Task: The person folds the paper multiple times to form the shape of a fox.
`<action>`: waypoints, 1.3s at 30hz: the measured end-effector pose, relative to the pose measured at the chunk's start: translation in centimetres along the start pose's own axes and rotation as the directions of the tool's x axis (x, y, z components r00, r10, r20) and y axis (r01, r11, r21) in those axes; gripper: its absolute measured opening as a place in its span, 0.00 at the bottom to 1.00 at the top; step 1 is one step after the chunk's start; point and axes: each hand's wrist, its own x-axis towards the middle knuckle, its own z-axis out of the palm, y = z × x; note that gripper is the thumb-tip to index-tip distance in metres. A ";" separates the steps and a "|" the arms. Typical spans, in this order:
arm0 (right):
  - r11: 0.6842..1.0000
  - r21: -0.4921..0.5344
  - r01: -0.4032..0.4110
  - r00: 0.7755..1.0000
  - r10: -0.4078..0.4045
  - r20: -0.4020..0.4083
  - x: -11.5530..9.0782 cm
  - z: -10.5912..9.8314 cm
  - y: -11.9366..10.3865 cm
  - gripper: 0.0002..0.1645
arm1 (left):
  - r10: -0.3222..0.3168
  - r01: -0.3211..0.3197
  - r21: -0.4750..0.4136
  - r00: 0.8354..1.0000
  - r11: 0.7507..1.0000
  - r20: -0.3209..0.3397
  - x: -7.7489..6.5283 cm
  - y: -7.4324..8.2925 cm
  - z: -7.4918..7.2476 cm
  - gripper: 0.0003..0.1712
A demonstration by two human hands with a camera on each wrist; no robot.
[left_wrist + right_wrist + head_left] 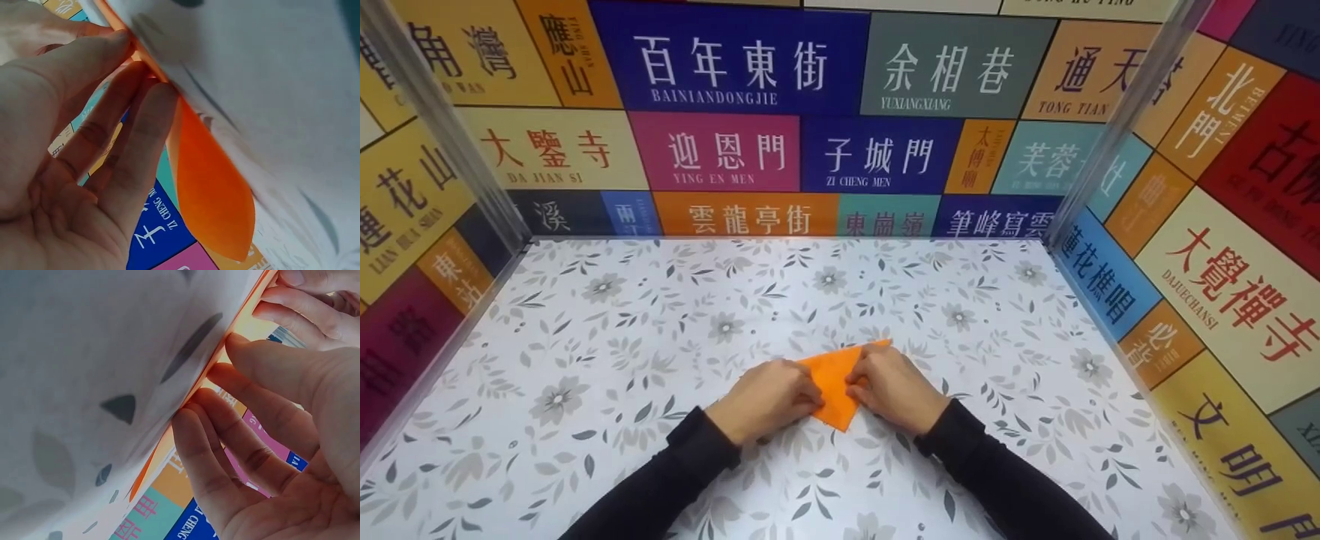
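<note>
"Firstly, material and position?"
"Orange paper sheet point(834, 399), smooth and folded, a pointed corner toward the person, located between both hands over the white worktop point(630, 352), printed with grey leaves and flowers."
"State of each grip?"
"Left grip point(767, 397): bent fingers pinching the paper's left side. Right grip point(897, 386): likewise, right side. One flap bows, round-edged."

White floral-patterned tabletop point(607, 337), multicoloured lettered wall panels point(840, 75), pale corner strips point(1121, 120)
</note>
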 end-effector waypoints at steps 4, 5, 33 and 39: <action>1.000 0.010 0.019 1.000 -0.019 -0.004 0.0 0.0 0.1 0.06 | -0.058 0.059 -0.042 0.998 0.997 0.025 0.7 -0.1 -0.8 0.04; 1.000 0.013 0.023 1.000 -0.023 -0.002 0.0 0.0 0.1 0.06 | -0.075 0.076 -0.055 0.997 0.996 0.030 0.9 -0.2 -1.1 0.03; 0.999 0.040 0.022 1.000 -0.022 0.003 0.0 -0.3 0.2 0.05 | -0.342 0.369 0.016 0.844 0.929 0.412 11.8 -2.4 -4.1 0.05; 0.999 0.029 0.026 1.000 -0.026 -0.002 0.0 -0.2 0.2 0.05 | -0.363 0.402 0.009 0.817 0.916 0.447 11.9 -2.8 -3.6 0.06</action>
